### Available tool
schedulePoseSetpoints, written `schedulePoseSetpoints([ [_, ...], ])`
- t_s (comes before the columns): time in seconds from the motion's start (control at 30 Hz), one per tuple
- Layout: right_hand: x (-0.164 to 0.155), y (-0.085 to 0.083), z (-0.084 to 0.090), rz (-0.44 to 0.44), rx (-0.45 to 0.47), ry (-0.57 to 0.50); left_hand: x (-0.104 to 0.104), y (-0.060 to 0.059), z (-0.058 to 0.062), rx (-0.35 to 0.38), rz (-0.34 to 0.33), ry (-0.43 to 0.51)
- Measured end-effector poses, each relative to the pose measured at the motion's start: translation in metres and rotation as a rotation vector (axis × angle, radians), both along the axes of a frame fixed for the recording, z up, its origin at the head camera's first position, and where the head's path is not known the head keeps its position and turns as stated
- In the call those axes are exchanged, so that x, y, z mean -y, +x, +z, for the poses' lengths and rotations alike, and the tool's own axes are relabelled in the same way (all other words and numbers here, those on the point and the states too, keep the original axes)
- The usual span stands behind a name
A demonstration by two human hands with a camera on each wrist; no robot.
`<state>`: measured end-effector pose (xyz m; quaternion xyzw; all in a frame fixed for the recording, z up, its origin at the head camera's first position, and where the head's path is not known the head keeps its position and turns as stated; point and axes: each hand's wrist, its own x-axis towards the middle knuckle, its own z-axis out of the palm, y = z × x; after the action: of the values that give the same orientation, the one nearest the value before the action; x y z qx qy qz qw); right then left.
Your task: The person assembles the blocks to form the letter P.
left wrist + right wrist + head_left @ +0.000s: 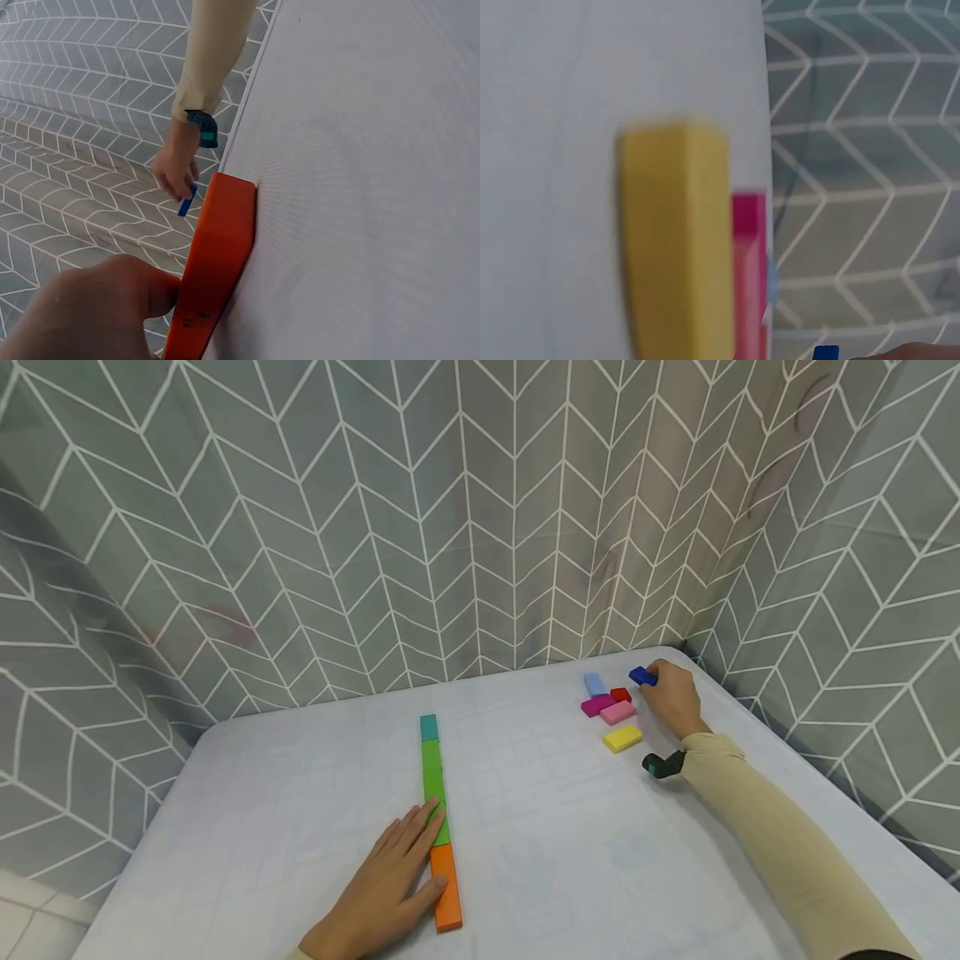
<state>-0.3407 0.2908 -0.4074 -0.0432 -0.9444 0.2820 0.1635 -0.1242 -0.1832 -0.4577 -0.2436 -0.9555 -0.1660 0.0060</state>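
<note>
A row of flat blocks runs down the white table (525,827): a teal block (428,727), two green blocks (431,768) and an orange block (447,893) nearest me. My left hand (422,858) lies flat beside the row, fingers straight on the near green block, thumb against the orange block (214,262). At the far right corner my right hand (658,683) pinches a small dark blue block (641,676), held just above the table. The left wrist view shows that hand (174,169) and the blue block (186,202) in the distance.
A loose cluster lies left of my right hand: a light blue block (594,684), a red one (620,694), a magenta one (597,704), a pink one (618,712) and a yellow one (622,737). A chevron-patterned curtain (480,527) closes off the table's back and sides.
</note>
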Motion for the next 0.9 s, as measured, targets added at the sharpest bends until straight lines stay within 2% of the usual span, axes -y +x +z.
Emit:
schedulePoseSetpoints([
  [0.27, 0.065, -0.007, 0.019, 0.216, -0.014, 0.002, -0.001, 0.001, 0.002, 0.015, 0.0, 0.01],
  [0.4, 0.102, -0.011, 0.019, 0.343, -0.037, 0.029, -0.001, 0.001, 0.002, 0.008, -0.007, 0.016],
  [0.57, 0.15, -0.016, 0.015, 0.494, -0.11, 0.061, 0.0, 0.001, 0.0, 0.004, -0.007, 0.01],
  [0.7, 0.183, -0.018, 0.012, 0.555, -0.112, 0.078, 0.001, 0.001, 0.0, 0.004, -0.011, 0.019],
  [0.9, 0.225, -0.021, 0.003, 0.61, -0.065, 0.1, 0.002, 0.0, 0.002, 0.024, -0.021, 0.022],
])
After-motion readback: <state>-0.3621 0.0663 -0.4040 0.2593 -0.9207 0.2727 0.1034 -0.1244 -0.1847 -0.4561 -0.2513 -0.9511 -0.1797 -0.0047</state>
